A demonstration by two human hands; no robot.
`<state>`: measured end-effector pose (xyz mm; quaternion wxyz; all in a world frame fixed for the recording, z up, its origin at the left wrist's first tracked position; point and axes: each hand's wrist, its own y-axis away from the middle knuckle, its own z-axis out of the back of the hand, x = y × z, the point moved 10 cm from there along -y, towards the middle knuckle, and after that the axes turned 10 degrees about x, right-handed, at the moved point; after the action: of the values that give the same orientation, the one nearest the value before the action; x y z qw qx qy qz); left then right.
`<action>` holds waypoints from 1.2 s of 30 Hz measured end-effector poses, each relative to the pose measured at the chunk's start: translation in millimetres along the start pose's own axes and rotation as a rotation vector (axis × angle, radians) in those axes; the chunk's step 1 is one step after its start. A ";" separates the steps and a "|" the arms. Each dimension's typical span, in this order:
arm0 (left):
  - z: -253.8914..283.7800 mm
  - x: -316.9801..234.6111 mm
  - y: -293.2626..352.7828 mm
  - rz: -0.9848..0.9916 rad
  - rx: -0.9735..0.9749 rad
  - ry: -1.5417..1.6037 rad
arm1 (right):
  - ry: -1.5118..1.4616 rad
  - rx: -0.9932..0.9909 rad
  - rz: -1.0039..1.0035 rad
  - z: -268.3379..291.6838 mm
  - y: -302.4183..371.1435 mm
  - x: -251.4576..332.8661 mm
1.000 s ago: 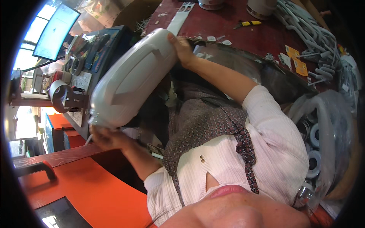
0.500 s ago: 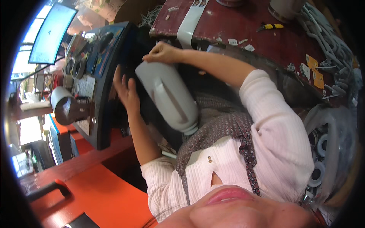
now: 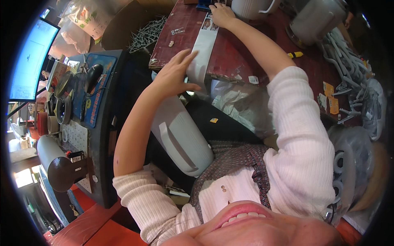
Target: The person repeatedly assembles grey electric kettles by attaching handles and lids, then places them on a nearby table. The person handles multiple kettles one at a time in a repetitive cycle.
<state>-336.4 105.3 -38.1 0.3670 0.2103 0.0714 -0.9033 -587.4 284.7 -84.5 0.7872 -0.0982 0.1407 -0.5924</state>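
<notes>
A grey plastic jug with a long side handle lies tilted across my lap, and neither hand grips it. My left hand is open, its fingers spread, above the jug's far end and beside the white strip. That strip runs over the edge of a dark red table and carries small printed pictures at its far part. My right hand reaches to this far part, fingers extended, next to a blue object. Its fingertips are small in view, and I see nothing held in them.
Grey jugs and a pale jug stand on the table, near a yellow-handled tool. Grey handles are heaped at right. At left a desk holds a mouse and a monitor. Screws fill a box behind.
My right hand has let go of the jug and moved far across the table to the strip. My left hand has risen rightward over the jug. The view has shifted.
</notes>
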 end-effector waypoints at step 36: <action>-24.5 -39.6 61.7 0.061 0.490 0.138 | -0.602 0.056 0.363 43.4 107.9 82.6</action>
<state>-260.2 92.9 -41.5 0.3265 0.3561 -0.1311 -0.8657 -453.8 234.9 -87.0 0.8883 -0.2201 -0.0990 -0.3907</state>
